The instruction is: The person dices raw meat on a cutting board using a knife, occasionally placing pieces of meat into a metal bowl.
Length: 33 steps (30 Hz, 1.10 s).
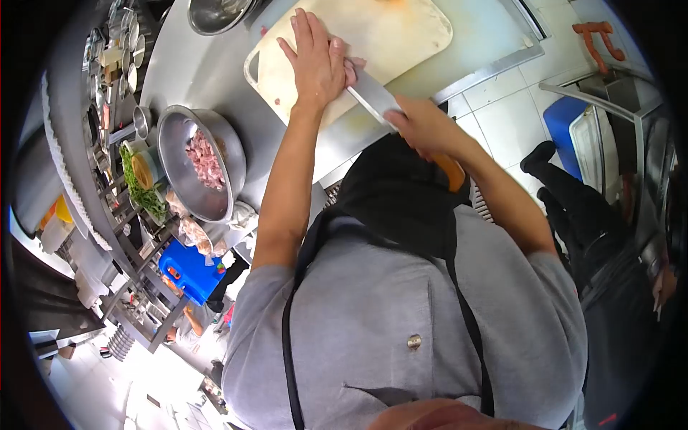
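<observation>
A white cutting board (387, 39) lies on the metal counter. My left hand (317, 63), fingers spread, rests on a pale pink piece of meat (351, 70) at the middle of the board. The orange-brown handle (450, 173) of a broad knife (374, 97) is in my right hand (423, 125), whose fingers wrap round it near the blade. The blade points up and left, its tip close to the meat and my left fingers. Left of the board, a large steel bowl (172, 154) holds chopped pink meat (205, 159).
A second steel bowl (218, 18) stands at the top. Green leaves (136, 183), bagged food (192, 235) and a blue container (192, 271) are at the left. A person in dark clothes (609, 258) is at the right, near a blue bin (562, 136).
</observation>
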Each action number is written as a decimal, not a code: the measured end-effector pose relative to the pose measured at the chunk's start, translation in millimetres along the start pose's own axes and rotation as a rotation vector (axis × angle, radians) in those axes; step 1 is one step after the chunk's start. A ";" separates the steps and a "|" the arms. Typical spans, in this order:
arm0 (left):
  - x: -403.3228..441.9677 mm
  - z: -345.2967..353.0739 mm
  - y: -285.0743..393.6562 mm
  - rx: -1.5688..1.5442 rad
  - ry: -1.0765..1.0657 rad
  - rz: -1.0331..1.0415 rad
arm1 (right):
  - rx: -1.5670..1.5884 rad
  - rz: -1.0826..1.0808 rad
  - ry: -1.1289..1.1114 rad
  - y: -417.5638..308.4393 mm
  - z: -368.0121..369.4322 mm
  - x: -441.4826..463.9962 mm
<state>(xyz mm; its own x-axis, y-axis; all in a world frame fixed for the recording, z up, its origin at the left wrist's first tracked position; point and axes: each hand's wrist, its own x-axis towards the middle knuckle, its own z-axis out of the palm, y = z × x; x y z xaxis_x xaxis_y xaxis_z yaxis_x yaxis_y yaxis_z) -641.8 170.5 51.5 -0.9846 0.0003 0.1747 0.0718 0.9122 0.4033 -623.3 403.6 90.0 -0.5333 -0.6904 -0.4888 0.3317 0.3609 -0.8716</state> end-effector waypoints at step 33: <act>27.4 -23.6 -2.3 0.288 -0.308 0.090 | -0.134 0.096 -0.052 19.1 24.7 -0.6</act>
<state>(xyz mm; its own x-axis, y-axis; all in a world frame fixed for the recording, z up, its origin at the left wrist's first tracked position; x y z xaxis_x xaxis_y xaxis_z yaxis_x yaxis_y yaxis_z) -665.2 158.6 76.6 -0.9812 0.1672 -0.0968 0.1548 0.9801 0.1239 -597.4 395.4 74.5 -0.4624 -0.6789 -0.5703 0.2702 0.5047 -0.8199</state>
